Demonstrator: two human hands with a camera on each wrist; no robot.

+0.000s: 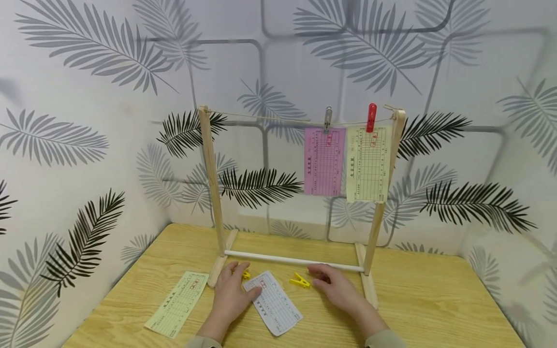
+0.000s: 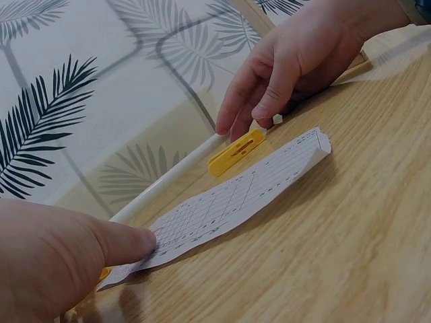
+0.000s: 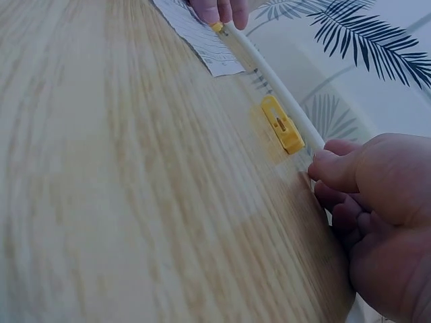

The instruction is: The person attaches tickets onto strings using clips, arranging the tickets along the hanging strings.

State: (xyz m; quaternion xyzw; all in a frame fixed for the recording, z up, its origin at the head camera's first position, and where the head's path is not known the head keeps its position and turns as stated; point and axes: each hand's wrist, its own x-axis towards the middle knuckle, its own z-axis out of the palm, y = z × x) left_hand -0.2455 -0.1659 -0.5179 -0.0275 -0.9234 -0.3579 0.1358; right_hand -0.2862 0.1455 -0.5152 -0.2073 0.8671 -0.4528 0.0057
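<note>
My left hand (image 1: 230, 296) is over the table, its thumb touching a white printed slip (image 1: 278, 307). Its other fingers reach down beside a yellow clothespin (image 1: 246, 275), which they partly hide. In the left wrist view the slip (image 2: 222, 208) has a slightly lifted corner. My right hand (image 1: 337, 286) hovers loosely bent just right of a second yellow clothespin (image 1: 300, 280), apart from it and holding nothing. The right wrist view shows this clothespin (image 3: 281, 126) lying beside the white rod (image 3: 283, 87).
A wooden frame (image 1: 213, 193) with a string (image 1: 270, 118) stands behind the hands. A grey clothespin (image 1: 328, 120) holds a pink slip (image 1: 324, 164), and a red clothespin (image 1: 372, 117) holds a yellow slip (image 1: 369, 169). Another yellow slip (image 1: 177, 303) lies at left on the table (image 1: 435, 299).
</note>
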